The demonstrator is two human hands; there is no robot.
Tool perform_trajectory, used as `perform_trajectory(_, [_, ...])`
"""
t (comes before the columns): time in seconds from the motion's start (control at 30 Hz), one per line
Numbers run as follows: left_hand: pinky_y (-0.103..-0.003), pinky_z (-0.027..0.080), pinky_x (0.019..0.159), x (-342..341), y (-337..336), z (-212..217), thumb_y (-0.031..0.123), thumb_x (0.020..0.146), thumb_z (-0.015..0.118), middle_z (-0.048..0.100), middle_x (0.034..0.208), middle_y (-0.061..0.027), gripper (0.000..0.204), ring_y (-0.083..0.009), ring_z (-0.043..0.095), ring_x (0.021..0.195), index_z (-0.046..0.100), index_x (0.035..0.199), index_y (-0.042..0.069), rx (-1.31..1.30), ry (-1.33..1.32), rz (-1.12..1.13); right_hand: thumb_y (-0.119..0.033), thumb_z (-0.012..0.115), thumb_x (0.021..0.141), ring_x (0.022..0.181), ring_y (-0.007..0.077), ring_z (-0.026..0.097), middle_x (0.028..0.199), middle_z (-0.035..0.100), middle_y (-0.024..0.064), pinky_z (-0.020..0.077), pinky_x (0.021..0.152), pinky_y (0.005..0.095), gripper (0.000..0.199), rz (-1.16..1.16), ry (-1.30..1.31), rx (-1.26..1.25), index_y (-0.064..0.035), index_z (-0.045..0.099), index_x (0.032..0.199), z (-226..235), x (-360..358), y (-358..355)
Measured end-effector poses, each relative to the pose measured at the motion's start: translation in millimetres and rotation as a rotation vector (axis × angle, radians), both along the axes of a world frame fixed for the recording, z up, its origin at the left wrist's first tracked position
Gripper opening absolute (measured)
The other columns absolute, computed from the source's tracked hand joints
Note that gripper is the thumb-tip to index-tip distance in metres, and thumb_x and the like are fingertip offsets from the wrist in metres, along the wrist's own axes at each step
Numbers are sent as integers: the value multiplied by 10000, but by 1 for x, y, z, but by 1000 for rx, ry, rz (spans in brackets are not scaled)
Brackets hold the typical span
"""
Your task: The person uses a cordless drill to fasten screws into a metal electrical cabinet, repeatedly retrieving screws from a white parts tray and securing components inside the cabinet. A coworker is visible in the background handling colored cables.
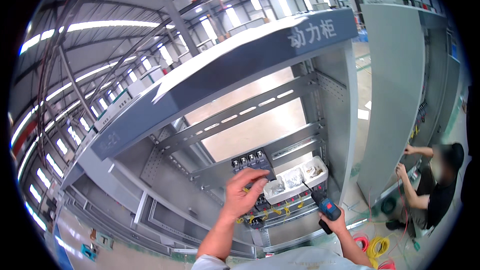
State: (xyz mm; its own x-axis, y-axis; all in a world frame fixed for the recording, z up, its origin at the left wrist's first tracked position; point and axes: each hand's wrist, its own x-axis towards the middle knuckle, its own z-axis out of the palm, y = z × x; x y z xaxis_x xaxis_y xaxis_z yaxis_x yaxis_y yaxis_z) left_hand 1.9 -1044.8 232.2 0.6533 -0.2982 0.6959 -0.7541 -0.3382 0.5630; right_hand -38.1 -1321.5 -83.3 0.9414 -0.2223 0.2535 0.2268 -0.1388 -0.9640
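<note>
My left hand [242, 193] is raised in front of a dark circuit breaker [257, 157] mounted on a cross rail inside the open grey cabinet. Its thumb and forefinger are drawn together; whatever may be between them is too small to make out. In my right hand [336, 219] is a black-and-blue cordless screwdriver [325, 204], its long thin bit pointing up and left toward a white tray [299, 190]. That tray sits in the cabinet, divided into compartments with small metal hardware and clear bags. Yellow wires [276, 210] and small dark components lie below it.
The cabinet's dark header panel [235, 67] spans above, with slotted metal rails [235, 115] behind. At right, a co-worker [429, 190] crouches by another grey cabinet [392, 85]. Coils of yellow wire [378, 246] and red wire lie on the floor at lower right.
</note>
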Motion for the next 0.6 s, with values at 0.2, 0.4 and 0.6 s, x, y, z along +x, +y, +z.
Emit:
perform_trajectory(0.2, [-300,485,707,-14,44,108,17,844,669,658,861,-95,162,-193,605,755,703,997,-24,13,-742,374,-109,812,774,725,125,665,801,717,26,548,718,314,178,60,188,44,-14,718,893,-31,-32,-22])
perform_trajectory(0.4, [-340,478,951,-20,92,270,263,1009,584,692,1204,-101,311,-218,640,1105,693,1206,48,221,-575,657,-103,813,785,672,119,651,754,701,12,549,667,317,154,132,268,89,-20,723,880,-31,-55,-30])
perform_trajectory(0.6, [-358,437,1045,8,131,327,400,1028,553,685,1249,-91,459,-202,613,1150,664,1307,53,668,175,748,-79,815,766,702,124,657,785,698,19,555,679,321,180,181,283,85,-21,713,903,-68,-62,-41])
